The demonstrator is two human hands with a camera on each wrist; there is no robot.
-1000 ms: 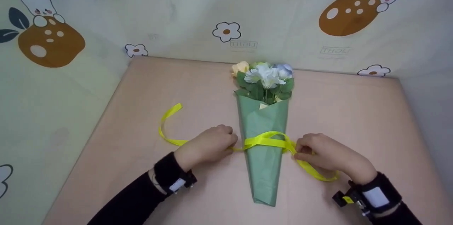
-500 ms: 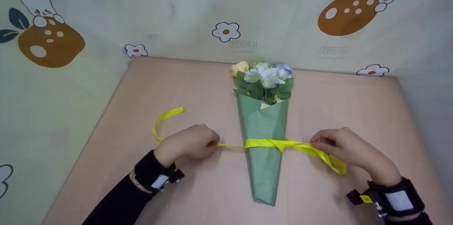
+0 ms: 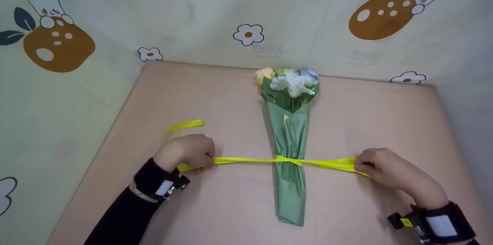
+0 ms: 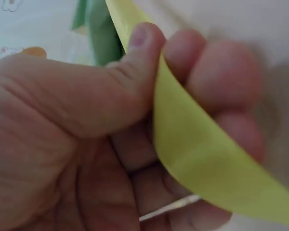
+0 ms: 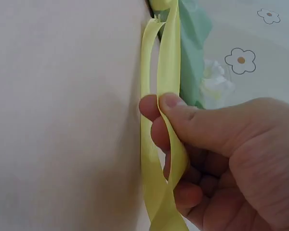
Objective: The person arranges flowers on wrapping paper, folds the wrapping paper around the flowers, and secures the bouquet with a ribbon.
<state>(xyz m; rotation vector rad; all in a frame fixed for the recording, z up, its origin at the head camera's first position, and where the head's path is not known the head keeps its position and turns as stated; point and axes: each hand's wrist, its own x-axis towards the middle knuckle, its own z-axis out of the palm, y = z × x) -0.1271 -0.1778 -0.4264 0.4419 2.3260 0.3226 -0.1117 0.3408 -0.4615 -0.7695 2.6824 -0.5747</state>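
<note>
A bouquet wrapped in green paper lies upright in the head view, its cream, white and bluish flowers at the far end. Round its middle runs a yellow ribbon, drawn taut to both sides and cinching the paper into creases. On the left, my left hand pinches one length between thumb and fingers; the loose tail curls behind the wrist. My right hand pinches the other side, where the right wrist view shows a doubled strip of ribbon with a loop hanging below the thumb.
The bouquet lies on a pinkish-beige table. Behind the table's back edge stands a pale wall covering printed with rabbits, flowers and brown fruit. Black camera straps sit on both wrists.
Both hands have moved apart, pulling the ribbon tight. The loose loop over the paper has closed into a small knot, and the wrap has narrowed and creased there.
</note>
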